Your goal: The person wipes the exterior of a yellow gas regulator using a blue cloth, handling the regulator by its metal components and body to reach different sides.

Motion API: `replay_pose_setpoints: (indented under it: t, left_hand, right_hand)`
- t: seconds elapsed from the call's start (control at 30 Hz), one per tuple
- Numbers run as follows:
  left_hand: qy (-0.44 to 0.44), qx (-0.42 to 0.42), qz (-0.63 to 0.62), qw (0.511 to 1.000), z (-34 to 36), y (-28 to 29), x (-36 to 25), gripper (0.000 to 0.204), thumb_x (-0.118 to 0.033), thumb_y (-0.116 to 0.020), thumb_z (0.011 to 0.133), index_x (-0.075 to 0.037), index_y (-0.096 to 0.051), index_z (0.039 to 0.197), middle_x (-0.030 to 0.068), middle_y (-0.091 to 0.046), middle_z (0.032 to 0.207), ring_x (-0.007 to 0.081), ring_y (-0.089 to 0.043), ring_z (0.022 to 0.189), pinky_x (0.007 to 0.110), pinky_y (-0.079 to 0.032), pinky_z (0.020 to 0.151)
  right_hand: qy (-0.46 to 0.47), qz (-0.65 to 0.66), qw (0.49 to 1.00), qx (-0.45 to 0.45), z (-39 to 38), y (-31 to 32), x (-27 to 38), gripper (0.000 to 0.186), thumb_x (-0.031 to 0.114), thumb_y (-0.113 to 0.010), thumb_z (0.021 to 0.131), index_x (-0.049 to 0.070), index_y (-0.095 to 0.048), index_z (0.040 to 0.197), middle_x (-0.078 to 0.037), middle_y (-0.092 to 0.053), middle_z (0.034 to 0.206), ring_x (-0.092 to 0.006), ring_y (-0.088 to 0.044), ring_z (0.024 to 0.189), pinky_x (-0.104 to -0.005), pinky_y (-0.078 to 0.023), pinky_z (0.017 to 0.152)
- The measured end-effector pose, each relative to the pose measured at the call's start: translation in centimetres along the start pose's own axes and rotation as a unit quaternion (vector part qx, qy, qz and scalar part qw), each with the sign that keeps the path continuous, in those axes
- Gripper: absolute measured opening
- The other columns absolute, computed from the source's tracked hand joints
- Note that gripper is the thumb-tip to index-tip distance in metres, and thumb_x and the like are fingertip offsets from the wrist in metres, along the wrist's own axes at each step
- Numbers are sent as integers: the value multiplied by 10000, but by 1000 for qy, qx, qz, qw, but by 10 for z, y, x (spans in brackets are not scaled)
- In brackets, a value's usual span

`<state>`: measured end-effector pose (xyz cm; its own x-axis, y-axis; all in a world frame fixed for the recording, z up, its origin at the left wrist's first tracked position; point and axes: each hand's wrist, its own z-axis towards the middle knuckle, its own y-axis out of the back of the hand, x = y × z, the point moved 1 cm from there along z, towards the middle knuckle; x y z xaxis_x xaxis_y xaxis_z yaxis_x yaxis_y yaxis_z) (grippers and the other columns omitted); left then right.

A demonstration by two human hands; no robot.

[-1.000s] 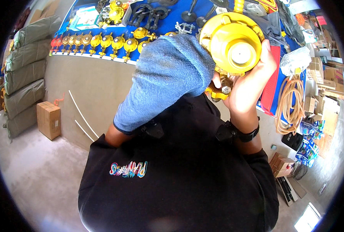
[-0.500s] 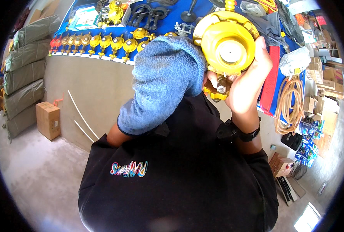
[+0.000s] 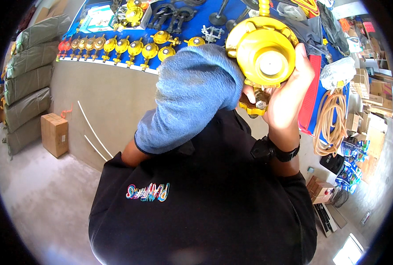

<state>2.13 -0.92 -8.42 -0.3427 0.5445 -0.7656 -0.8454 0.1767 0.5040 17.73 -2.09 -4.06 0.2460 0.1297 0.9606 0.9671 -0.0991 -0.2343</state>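
A large yellow gas regulator (image 3: 267, 51) is held up before me, its round opening facing me. My right hand (image 3: 291, 92) wraps round its right side and underside, closed on it. A yellow handwheel (image 3: 253, 108) shows at its lower end, close to a fingertip. A blue terry cloth (image 3: 196, 84) covers my left hand and much of my left forearm (image 3: 133, 154). The cloth follows the curled shape of that hand, whose fingers are hidden inside. Its far edge lies against the regulator's left side.
Beyond my hands a blue-topped table (image 3: 196, 26) carries a row of smaller regulators (image 3: 134, 48) and black burner parts (image 3: 179, 18). A coiled tan hose (image 3: 331, 119) hangs at its right end. Wrapped bundles (image 3: 28, 97) and a cardboard box (image 3: 55, 134) stand at left.
The regulator and both hands have shifted slightly right and down. The cloth has moved along with it, showing more of the small regulators behind.
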Motion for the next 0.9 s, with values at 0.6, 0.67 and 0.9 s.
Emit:
replay_pose_setpoints:
  t: [0.6, 0.67, 0.9]
  left_hand:
    - [-117, -1, 163, 980, 7, 21, -4, 282, -303, -766, 685, -127, -732, 902, 102, -667, 919, 304, -639, 874, 419, -505, 755]
    - [-94, 18, 209, 973, 8, 23, -12, 287, -301, -766, 677, -121, -731, 898, 106, -665, 923, 308, -637, 878, 418, -502, 754]
    - [-77, 22, 153, 985, 1, 14, 12, 307, -289, -761, 706, -106, -730, 950, 128, -665, 945, 329, -635, 931, 431, -492, 838]
  right_hand:
    - [-37, 57, 998, 10, 7, -2, 0, 736, 597, -187, 1008, -23, -577, 1077, -133, -644, 721, -215, -533, 410, -386, -508, 398]
    - [-40, 62, 997, 29, 8, 2, -3, 733, 597, -189, 1009, -22, -573, 1091, -135, -650, 745, -216, -545, 424, -383, -509, 397]
    - [-51, 76, 996, 8, 8, 0, -4, 722, 595, -190, 1009, -13, -567, 1116, -133, -656, 791, -208, -529, 419, -374, -509, 400]
